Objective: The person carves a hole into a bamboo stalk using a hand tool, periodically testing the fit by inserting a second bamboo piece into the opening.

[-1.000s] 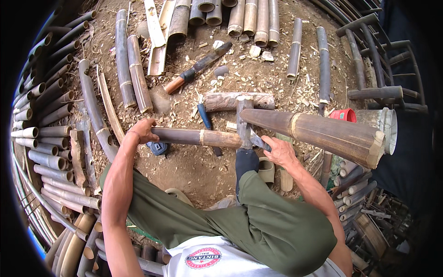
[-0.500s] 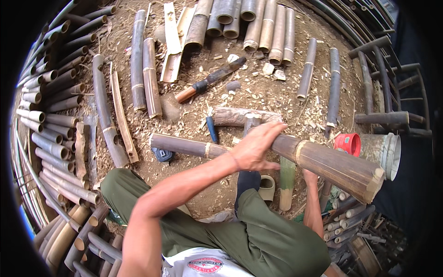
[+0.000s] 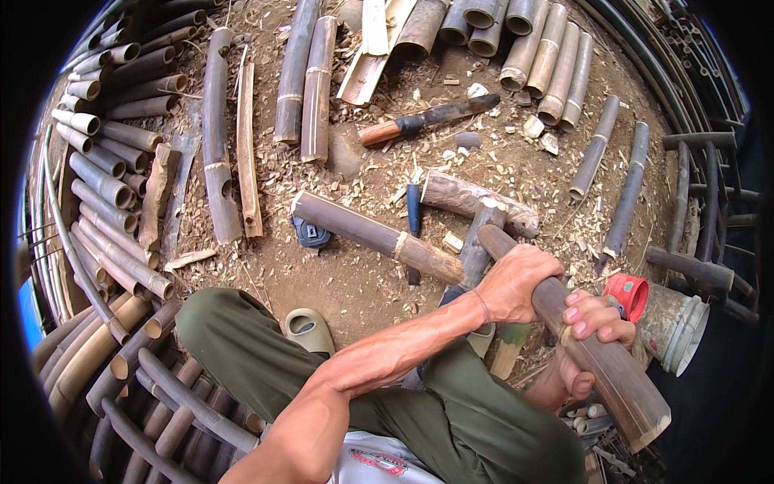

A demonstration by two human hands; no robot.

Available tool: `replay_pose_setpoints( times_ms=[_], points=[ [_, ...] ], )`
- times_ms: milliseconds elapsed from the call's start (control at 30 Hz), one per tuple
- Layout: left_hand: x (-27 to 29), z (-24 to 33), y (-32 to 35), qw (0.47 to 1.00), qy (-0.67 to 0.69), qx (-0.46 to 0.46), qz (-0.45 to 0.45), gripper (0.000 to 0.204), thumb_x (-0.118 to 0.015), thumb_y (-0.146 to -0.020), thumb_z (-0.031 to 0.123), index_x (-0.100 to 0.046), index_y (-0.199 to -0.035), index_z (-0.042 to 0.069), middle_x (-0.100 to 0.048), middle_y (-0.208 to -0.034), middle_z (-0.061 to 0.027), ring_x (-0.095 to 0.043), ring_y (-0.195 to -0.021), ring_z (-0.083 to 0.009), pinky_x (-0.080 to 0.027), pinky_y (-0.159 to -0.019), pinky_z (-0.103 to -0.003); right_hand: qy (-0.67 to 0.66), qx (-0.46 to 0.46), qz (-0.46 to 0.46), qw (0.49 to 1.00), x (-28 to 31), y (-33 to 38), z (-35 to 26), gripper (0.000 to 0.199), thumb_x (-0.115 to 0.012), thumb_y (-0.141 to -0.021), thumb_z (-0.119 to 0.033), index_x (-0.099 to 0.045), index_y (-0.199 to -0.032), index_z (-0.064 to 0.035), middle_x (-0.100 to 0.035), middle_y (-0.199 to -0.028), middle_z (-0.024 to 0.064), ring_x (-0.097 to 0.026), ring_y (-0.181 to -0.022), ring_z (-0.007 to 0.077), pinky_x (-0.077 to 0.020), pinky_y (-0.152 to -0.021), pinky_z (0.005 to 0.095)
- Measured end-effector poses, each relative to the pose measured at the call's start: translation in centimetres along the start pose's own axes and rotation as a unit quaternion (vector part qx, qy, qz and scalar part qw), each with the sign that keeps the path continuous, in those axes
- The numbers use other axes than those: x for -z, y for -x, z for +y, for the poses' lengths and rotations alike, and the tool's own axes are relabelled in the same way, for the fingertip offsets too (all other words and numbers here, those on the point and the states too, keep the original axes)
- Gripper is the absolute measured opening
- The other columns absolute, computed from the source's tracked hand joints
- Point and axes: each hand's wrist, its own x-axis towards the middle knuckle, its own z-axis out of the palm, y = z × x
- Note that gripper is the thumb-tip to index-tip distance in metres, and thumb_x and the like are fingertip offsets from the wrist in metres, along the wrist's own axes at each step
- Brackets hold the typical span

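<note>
We see an outdoor bamboo workshop, bare dirt ground (image 3: 355, 282) strewn with wood chips, cut bamboo poles (image 3: 105, 185) stacked left of it, a machete (image 3: 427, 121) beyond.

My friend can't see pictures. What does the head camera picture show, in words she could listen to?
A seated person grips a thick brown bamboo pole with both hands, the left hand higher up and the right hand just below it. Another pole, a big knife and wood chips lie on the dirt ground, with stacked bamboo all around.
</note>
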Motion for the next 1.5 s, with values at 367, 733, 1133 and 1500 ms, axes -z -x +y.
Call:
replay_pose_setpoints(
  times_ms=[367, 733, 1133, 1500],
  points=[
    [0.3, 0.8, -0.3, 1.0, 0.013, -0.005, -0.01, 0.046, -0.079, -0.058, 0.015, -0.059, -0.099, 0.007, -0.059, -0.088, -0.0097, -0.058, -0.091, -0.0328, -0.043, -0.082, -0.042, 0.04, -0.01, 0.019, 0.999, -0.6, 0.3, -1.3, 0.063, -0.074, -0.078, -0.054, -0.041, -0.108, -0.0098, -0.055, -0.087, 0.0068, -0.059, -0.083, 0.0253, -0.0452, -0.083, 0.0481],
    [-2.0, 7.9, -0.3, 0.986, -0.056, -0.065, 0.143, 0.043, -0.07, -0.064, 0.018, -0.06, -0.104, 0.006, -0.059, -0.093, -0.0077, -0.059, -0.094, -0.0243, -0.043, -0.087, -0.043, -0.086, 0.033, -0.205, 0.974, 4.5, -6.0, -6.0, 0.037, -0.063, -0.088, -0.035, -0.05, -0.106, -0.0042, -0.064, -0.089, 0.0093, -0.064, -0.084, 0.0258, -0.0506, -0.083, 0.0446],
    [18.5, -0.6, -0.5, 0.928, -0.074, 0.36, -0.052, 0.069, -0.072, -0.085, 0.044, -0.048, -0.126, -0.006, -0.065, -0.096, -0.0193, -0.066, -0.075, -0.0225, -0.057, -0.061, -0.036, 0.408, -0.384, -0.083, 0.824, 3.4, 4.7, -1.0, 0.071, -0.068, -0.085, -0.011, -0.034, -0.148, -0.0035, -0.044, -0.142, 0.0168, -0.051, -0.116, 0.0252, -0.0419, -0.1, 0.0372],
    [38.4, -6.8, 10.6, 0.667, -0.54, 0.354, 0.372, 0.086, -0.067, -0.077, 0.034, -0.03, -0.143, -0.007, -0.051, -0.127, -0.0325, -0.049, -0.124, -0.0402, -0.038, -0.107, -0.045, 0.385, -0.667, -0.084, 0.633, -4.1, 33.8, 7.7, 0.057, -0.068, -0.087, -0.017, -0.047, -0.138, -0.0014, -0.06, -0.115, 0.0158, -0.061, -0.089, 0.0236, -0.0508, -0.081, 0.0346]
  ],
)
